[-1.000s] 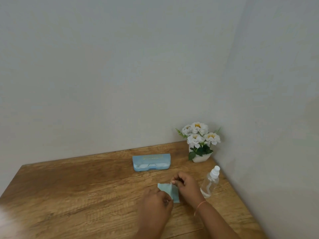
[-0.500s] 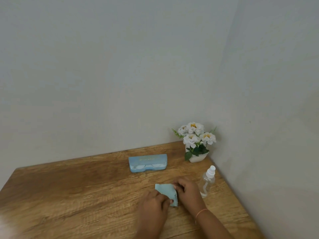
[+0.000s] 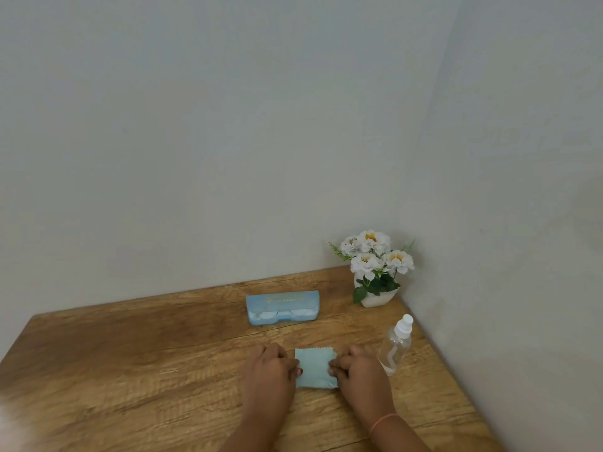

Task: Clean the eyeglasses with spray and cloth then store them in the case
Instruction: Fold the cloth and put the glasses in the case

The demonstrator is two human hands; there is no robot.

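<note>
"Pinching the cleaning cloth (image 3: 316, 368) at both sides. My left hand (image 3: 270, 367) holds its left edge in curled fingers, my right hand (image 3: 357, 370) holds the right edge likewise, and the cloth lies flat on the wooden table (image 3: 130, 370) between them."

"And the thing to be cleaned?"

"Not in my hands. The blue glasses case (image 3: 282, 300) sits at eleven o'clock from the cloth, well apart from it. Two pale lens shapes show along its front; I take them for the eyeglasses (image 3: 281, 316), though I cannot be certain."

"The spray?"

"The clear spray bottle (image 3: 394, 345) stands upright at two o'clock, just beside my right hand, with a white flower pot (image 3: 375, 300) beyond it at one o'clock."

"Which step is this?"

"Cloth handling, by my reckoning: it is spread out and nothing is being wiped. Getting ready or tidying up, I cannot say."

"What does the next move need?"

"If cleaning lies ahead, one hand must let go of the cloth and reach to eleven o'clock for the case, lifting the eyeglasses by the frame, not the lenses. My right hand is best placed for the bottle, and a careless reach could tip it."
</note>
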